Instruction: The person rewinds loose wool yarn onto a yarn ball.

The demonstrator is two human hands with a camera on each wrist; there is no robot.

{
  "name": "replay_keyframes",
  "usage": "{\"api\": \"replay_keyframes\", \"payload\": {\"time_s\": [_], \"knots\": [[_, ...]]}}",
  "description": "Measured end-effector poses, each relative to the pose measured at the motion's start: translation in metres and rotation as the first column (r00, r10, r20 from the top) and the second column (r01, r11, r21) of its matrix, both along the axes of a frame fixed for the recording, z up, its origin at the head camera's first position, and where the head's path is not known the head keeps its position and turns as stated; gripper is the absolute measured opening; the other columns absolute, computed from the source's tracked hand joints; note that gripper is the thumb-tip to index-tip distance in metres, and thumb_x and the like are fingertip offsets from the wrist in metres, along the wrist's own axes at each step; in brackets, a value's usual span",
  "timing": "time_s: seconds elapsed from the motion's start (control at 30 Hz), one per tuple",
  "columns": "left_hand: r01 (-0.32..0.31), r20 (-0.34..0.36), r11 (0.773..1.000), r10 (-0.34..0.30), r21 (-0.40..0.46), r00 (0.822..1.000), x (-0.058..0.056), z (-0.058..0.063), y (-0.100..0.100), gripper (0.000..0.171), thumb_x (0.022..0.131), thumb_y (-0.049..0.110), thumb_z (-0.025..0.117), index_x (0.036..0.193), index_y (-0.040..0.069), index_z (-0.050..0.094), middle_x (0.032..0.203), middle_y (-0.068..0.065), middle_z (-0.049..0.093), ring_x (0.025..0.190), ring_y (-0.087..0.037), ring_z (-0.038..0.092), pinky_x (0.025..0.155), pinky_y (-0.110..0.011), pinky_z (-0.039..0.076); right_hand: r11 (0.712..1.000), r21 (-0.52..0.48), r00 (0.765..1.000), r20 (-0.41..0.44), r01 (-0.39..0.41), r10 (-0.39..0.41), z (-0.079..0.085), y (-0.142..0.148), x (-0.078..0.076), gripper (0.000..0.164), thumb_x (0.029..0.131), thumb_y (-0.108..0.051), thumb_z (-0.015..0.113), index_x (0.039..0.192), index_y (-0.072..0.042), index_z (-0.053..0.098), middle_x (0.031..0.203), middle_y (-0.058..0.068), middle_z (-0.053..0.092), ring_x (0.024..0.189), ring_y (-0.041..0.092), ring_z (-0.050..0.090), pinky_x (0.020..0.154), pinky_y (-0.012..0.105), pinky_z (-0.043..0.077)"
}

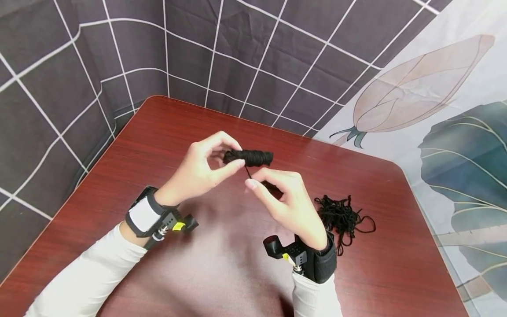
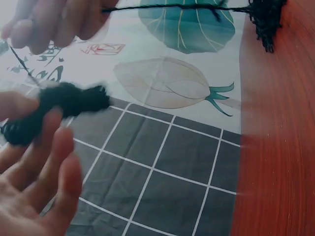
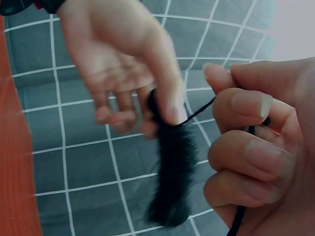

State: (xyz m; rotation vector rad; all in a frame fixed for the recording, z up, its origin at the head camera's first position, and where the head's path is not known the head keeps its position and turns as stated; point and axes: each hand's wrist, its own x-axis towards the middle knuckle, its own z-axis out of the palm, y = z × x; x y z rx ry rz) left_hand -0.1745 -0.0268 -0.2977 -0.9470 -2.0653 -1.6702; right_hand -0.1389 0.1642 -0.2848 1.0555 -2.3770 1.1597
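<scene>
A small bundle of black yarn (image 1: 255, 157), wound round and round, is held up above the table. My left hand (image 1: 198, 169) pinches its left end between thumb and fingers. From the bundle a short taut strand (image 3: 201, 110) runs to my right hand (image 1: 287, 196), whose thumb and curled fingers grip it. In the right wrist view the strand passes through the curled fingers (image 3: 251, 152) and leaves below them. The left wrist view shows it stretching on from the right hand to a loose pile of black yarn (image 1: 342, 218) lying on the table at the right.
The reddish-brown wooden table (image 1: 376, 273) fills the lower view. Behind and to the left hangs a dark cloth with a white grid (image 1: 237, 57). At the right hangs a pale cloth with printed leaves (image 1: 467, 154). Each wrist wears a strapped camera (image 1: 273, 247).
</scene>
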Motion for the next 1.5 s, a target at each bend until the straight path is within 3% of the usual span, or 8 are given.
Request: {"api": "replay_keyframes", "payload": {"time_s": [0.17, 0.33, 0.6, 0.7, 0.93, 1.13, 1.3, 1.5], "knots": [[0.226, 0.017, 0.968, -0.225, -0.106, 0.974, 0.003, 0.000, 0.000, 0.016, 0.076, -0.002, 0.069, 0.089, -0.001, 0.060, 0.078, -0.008, 0.064, 0.067, -0.008, 0.057, 0.057, -0.035, 0.050, 0.995, -0.102, 0.999, -0.038, 0.023, -0.027, 0.007, 0.006, 0.003, 0.011, 0.085, -0.004, 0.063, 0.075, -0.008, 0.066, 0.064, -0.002, 0.060, 0.053, 0.006, 0.046, 0.044, 0.020, 0.037], [0.459, 0.063, 0.880, -0.455, -0.122, 0.888, 0.003, -0.004, -0.001, 0.017, 0.078, -0.001, 0.068, 0.092, 0.002, 0.059, 0.085, -0.006, 0.064, 0.079, -0.009, 0.061, 0.071, -0.033, 0.054, 0.991, -0.133, 0.998, -0.056, 0.035, -0.043, 0.006, 0.013, -0.001, 0.009, 0.084, -0.003, 0.063, 0.076, -0.007, 0.066, 0.062, 0.000, 0.057, 0.051, 0.006, 0.044, 0.044, 0.021, 0.036], [0.551, 0.095, 0.826, -0.562, 0.121, 0.821, 0.000, -0.020, -0.002, 0.022, 0.076, -0.007, 0.067, 0.096, -0.003, 0.058, 0.089, -0.012, 0.062, 0.079, -0.022, 0.061, 0.069, -0.031, 0.056, 0.993, -0.117, 0.997, 0.079, -0.008, 0.018, -0.009, 0.013, -0.017, 0.010, 0.089, -0.009, 0.060, 0.083, -0.010, 0.068, 0.069, -0.002, 0.059, 0.055, 0.010, 0.047, 0.047, 0.025, 0.038], [0.508, 0.075, 0.823, -0.540, 0.254, 0.838, -0.001, -0.020, -0.002, 0.024, 0.073, -0.016, 0.064, 0.095, -0.009, 0.055, 0.085, -0.012, 0.063, 0.073, -0.026, 0.059, 0.064, -0.028, 0.055, 0.994, -0.108, 0.993, 0.105, -0.034, 0.046, -0.015, 0.010, -0.021, 0.011, 0.088, -0.003, 0.058, 0.083, -0.009, 0.066, 0.068, 0.001, 0.059, 0.059, 0.011, 0.050, 0.051, 0.026, 0.042], [0.187, 0.012, 0.923, -0.203, 0.336, 0.979, -0.005, -0.016, -0.001, 0.023, 0.077, -0.010, 0.064, 0.096, -0.010, 0.053, 0.084, -0.006, 0.064, 0.068, -0.025, 0.060, 0.062, -0.022, 0.054, 0.996, -0.037, 0.991, 0.104, -0.085, 0.089, -0.020, -0.002, -0.019, 0.014, 0.091, -0.008, 0.056, 0.085, -0.007, 0.069, 0.074, 0.001, 0.066, 0.066, 0.007, 0.054, 0.059, 0.027, 0.047], [-0.054, -0.013, 0.984, 0.057, 0.167, 0.998, 0.000, -0.005, 0.003, 0.020, 0.076, -0.004, 0.068, 0.091, -0.007, 0.056, 0.081, -0.012, 0.063, 0.067, -0.013, 0.057, 0.059, -0.021, 0.049, 0.996, 0.032, 0.995, 0.060, -0.077, 0.075, -0.010, -0.006, -0.005, 0.017, 0.092, -0.018, 0.056, 0.078, -0.013, 0.065, 0.067, -0.006, 0.057, 0.058, 0.004, 0.046, 0.052, 0.026, 0.041], [0.005, -0.052, 1.000, -0.005, 0.006, 0.999, 0.003, 0.000, 0.004, 0.017, 0.075, -0.002, 0.070, 0.088, -0.003, 0.059, 0.075, -0.010, 0.063, 0.057, -0.009, 0.050, 0.049, -0.031, 0.044, 1.000, 0.011, 0.999, -0.030, -0.025, 0.025, 0.000, -0.002, 0.003, 0.011, 0.087, -0.011, 0.061, 0.077, -0.009, 0.065, 0.066, -0.003, 0.054, 0.058, 0.005, 0.045, 0.050, 0.024, 0.037], [0.324, 0.006, 0.943, -0.325, -0.072, 0.946, 0.005, -0.001, 0.003, 0.015, 0.076, -0.003, 0.069, 0.088, 0.001, 0.061, 0.078, -0.005, 0.062, 0.067, -0.008, 0.055, 0.057, -0.028, 0.049, 0.993, -0.118, 0.997, -0.073, 0.008, -0.016, 0.010, 0.010, 0.004, 0.009, 0.082, -0.001, 0.064, 0.075, -0.007, 0.067, 0.065, 0.000, 0.059, 0.055, 0.006, 0.046, 0.046, 0.020, 0.036]]}}
